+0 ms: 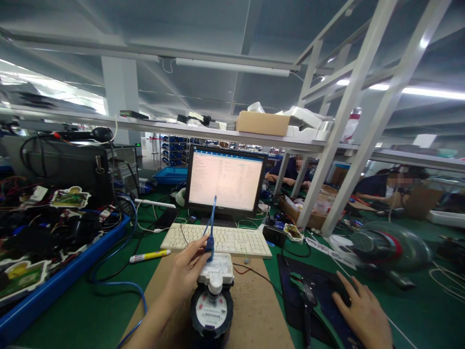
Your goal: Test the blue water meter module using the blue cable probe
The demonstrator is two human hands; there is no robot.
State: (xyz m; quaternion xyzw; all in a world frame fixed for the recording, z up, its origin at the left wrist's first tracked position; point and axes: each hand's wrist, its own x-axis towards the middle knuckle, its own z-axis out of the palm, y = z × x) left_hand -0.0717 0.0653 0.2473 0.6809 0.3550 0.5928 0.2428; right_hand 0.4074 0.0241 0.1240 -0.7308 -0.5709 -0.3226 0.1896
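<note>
Lower center of the frame: blue plug [210, 244], pinched between thumb and fingers of the left hand [189, 266]. Plug held at the upper edge of a white module [221, 267]; whether it is seated, cannot tell. Just below the module, a round meter [211, 312] with dark rim, dial facing up. Brown cardboard [256, 303] beneath, on the green surface [98, 320].

Beyond: pale keyboard [240, 241], then lit monitor [227, 179]. Yellow marker [150, 256] left of the cardboard.

Lower right: right hand [365, 310], fingers spread, over a dark mouse [341, 293]; contact unclear. Pliers [308, 298] on the black pad [286, 278], left of that hand.

Left edge: blue tray [109, 242] heaped with parts. Upper middle: carton [262, 123] on a long shelf [214, 132]. Right background: two people, seated low behind the shelf posts.
</note>
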